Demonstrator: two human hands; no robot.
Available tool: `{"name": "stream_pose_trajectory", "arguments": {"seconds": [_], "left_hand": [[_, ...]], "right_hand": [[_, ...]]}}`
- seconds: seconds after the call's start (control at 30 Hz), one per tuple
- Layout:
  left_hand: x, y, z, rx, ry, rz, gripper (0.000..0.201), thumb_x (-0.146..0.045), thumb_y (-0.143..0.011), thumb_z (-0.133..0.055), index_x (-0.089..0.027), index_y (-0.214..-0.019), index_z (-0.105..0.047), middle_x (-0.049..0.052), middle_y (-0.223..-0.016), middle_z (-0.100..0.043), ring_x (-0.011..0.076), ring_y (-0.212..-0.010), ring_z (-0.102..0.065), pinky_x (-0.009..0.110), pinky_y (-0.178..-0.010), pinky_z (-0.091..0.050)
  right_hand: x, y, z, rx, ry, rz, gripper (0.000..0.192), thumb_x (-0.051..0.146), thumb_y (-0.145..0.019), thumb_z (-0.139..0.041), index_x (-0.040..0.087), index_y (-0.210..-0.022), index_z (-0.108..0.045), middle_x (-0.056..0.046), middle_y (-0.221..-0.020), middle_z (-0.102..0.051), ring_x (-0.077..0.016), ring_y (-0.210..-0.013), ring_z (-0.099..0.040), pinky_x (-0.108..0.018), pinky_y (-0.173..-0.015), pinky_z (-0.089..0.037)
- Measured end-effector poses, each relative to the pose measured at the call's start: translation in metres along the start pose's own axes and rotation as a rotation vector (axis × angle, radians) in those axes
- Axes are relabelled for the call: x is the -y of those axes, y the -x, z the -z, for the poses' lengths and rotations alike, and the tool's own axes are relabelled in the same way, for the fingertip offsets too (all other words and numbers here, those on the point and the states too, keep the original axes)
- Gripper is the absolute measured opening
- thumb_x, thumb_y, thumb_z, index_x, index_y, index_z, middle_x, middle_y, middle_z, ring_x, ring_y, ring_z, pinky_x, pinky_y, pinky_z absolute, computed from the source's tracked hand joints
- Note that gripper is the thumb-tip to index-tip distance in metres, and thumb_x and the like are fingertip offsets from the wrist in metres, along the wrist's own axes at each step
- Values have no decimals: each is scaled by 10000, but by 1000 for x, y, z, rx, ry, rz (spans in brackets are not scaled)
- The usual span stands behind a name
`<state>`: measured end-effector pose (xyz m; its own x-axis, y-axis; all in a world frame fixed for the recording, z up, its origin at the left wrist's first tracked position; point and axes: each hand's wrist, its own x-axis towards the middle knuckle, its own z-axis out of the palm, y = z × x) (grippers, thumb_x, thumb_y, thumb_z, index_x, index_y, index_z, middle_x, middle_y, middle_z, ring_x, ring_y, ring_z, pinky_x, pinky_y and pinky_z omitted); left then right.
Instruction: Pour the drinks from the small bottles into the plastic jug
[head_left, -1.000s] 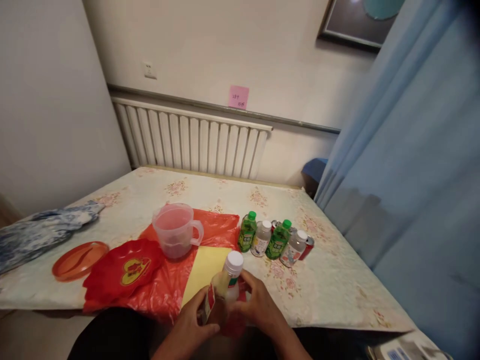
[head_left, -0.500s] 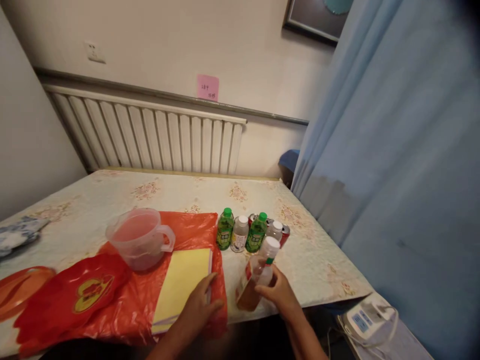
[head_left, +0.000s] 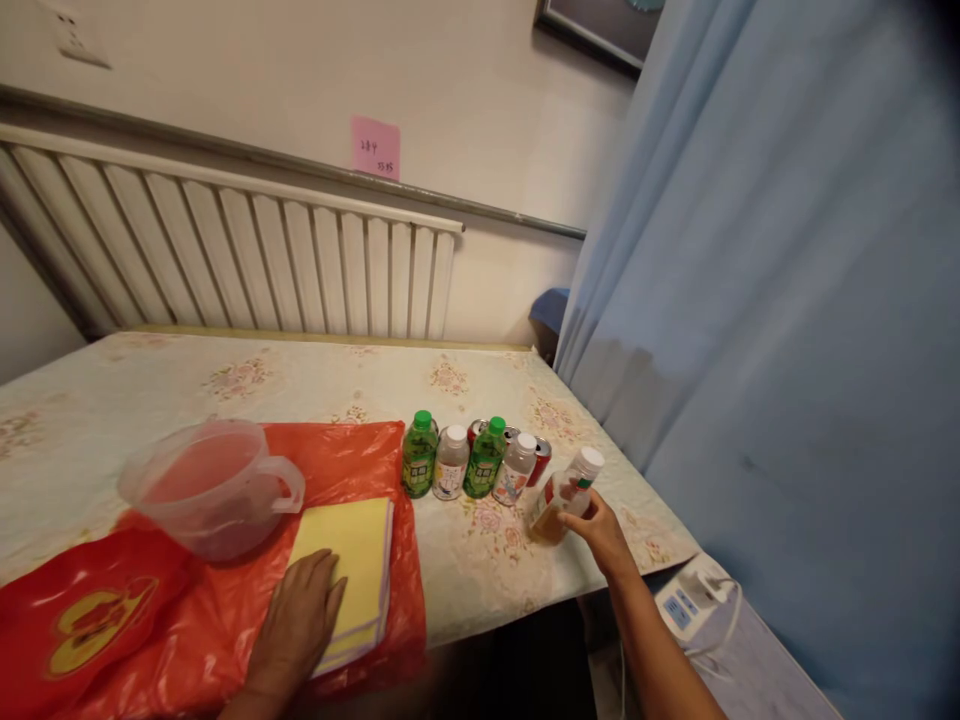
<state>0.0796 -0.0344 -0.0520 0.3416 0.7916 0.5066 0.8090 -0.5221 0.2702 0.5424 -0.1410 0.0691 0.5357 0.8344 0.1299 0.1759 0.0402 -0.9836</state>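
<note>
My right hand (head_left: 600, 535) is closed around a clear bottle (head_left: 556, 508) with a white cap and some amber liquid inside. The bottle leans to the right, low over the floral tablecloth. My left hand (head_left: 304, 605) lies flat, fingers stretched, on a stack of yellow paper (head_left: 360, 560). Under the stack is a red plastic bag (head_left: 367, 445). Left of the held bottle stand two green-capped bottles, one (head_left: 418, 458) at the row's left end, and two white-capped bottles, one (head_left: 451, 465) beside it. Red cans (head_left: 538, 462) stand partly hidden behind them.
A translucent jug (head_left: 217, 500) with a handle stands on the red bag, behind a red scalloped tray (head_left: 90, 620). A power strip (head_left: 694, 597) with cables sits at the lower right. A blue curtain (head_left: 735, 300) hangs along the right side.
The bottle has moved right and away from me in my right hand. My left hand has moved left, from the paper's edge onto its top. The camera view has turned rightward.
</note>
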Motion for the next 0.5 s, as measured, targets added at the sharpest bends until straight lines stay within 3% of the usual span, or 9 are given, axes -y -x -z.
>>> {"name": "stream_pose_trajectory", "arguments": {"seconds": [0.37,0.5], "left_hand": [[-3,2,0,-10,-47,5,364,-426,-949,-431,-175,-1136,-616,134,-1172,-676,305,-1117,-605,470,-993,-473],[-3,3,-2,-7,-49,3,372,-417,-951,-433,-158,-1144,-618,144,-1181,-671,310,-1124,-602,476,-1001,-469]], "right_hand": [[-37,-20,15,8,-38,-17,695,323,-559,-798,174,-1216,-627,-151,-1301,-661,-326,-1186,-630,-472,-1030,-474],[-51,-15,7,-123,80,-27,781,409,-535,-771,155,-1253,-594,-167,-1302,-654,-325,-1151,-645,-435,-955,-526]]}}
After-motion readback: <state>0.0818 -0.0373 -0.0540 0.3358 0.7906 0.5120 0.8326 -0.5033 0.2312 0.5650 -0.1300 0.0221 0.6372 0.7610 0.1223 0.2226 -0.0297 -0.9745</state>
